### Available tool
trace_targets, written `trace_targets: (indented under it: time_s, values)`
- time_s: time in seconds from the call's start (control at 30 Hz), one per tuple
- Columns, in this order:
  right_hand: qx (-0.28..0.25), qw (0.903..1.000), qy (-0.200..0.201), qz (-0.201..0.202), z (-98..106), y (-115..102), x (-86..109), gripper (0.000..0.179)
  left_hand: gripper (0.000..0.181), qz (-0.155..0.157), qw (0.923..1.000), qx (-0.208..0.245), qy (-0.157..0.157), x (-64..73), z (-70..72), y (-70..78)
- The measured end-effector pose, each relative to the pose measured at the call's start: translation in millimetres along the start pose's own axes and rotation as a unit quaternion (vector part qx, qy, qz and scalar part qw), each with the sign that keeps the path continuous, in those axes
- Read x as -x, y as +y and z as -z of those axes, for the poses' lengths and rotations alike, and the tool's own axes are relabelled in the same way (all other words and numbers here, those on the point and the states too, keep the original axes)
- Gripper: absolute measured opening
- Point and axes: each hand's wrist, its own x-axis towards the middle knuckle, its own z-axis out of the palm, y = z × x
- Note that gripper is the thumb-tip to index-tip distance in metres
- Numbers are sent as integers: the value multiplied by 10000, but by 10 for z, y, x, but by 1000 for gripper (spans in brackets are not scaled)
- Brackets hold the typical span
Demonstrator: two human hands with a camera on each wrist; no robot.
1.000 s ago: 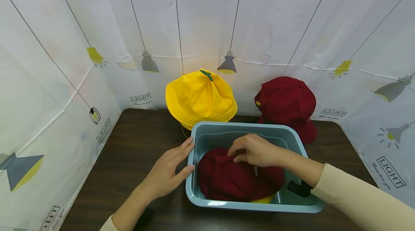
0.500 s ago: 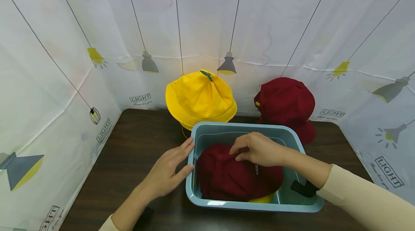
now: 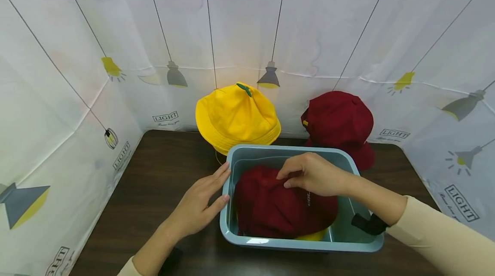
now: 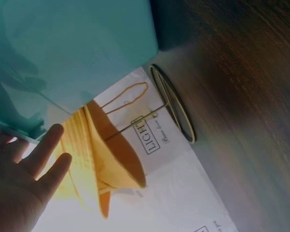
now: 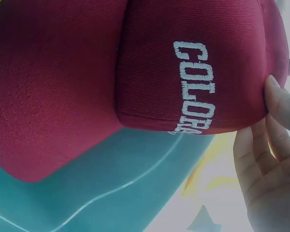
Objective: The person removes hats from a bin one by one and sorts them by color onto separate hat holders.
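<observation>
A dark red baseball cap (image 3: 270, 211) with white lettering lies in a blue-grey plastic tub (image 3: 294, 245). My right hand (image 3: 315, 175) pinches the cap's crown between thumb and fingers; the right wrist view shows the thumb on the red cloth (image 5: 222, 72) beside the letters. Beneath the cap, a bit of something yellow (image 3: 314, 236) peeks out. My left hand (image 3: 199, 207) has its fingers spread, with the fingertips against the tub's left side. In the left wrist view the left hand (image 4: 24, 179) appears beside the tub wall (image 4: 87, 53).
Behind the tub, a yellow bucket hat (image 3: 237, 117) with a green sprout hangs on a wire stand, whose ring base (image 4: 173, 104) rests on the dark wooden table (image 3: 162, 173). Another dark red cap (image 3: 340, 119) is at the back right. A printed curtain (image 3: 232, 18) encloses the table.
My right hand has risen slightly and shifted right, drawing the cap's crown up a little. More yellow shows under the cap. The left hand stays at the tub's side.
</observation>
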Motion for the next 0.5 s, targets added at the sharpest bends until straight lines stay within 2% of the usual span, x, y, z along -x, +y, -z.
trace_targets:
  time_s: [0.5]
  values:
    - [-143,9981,602,70,261,-189,58,28,60,9,10000,-8,-23,-4,16,11]
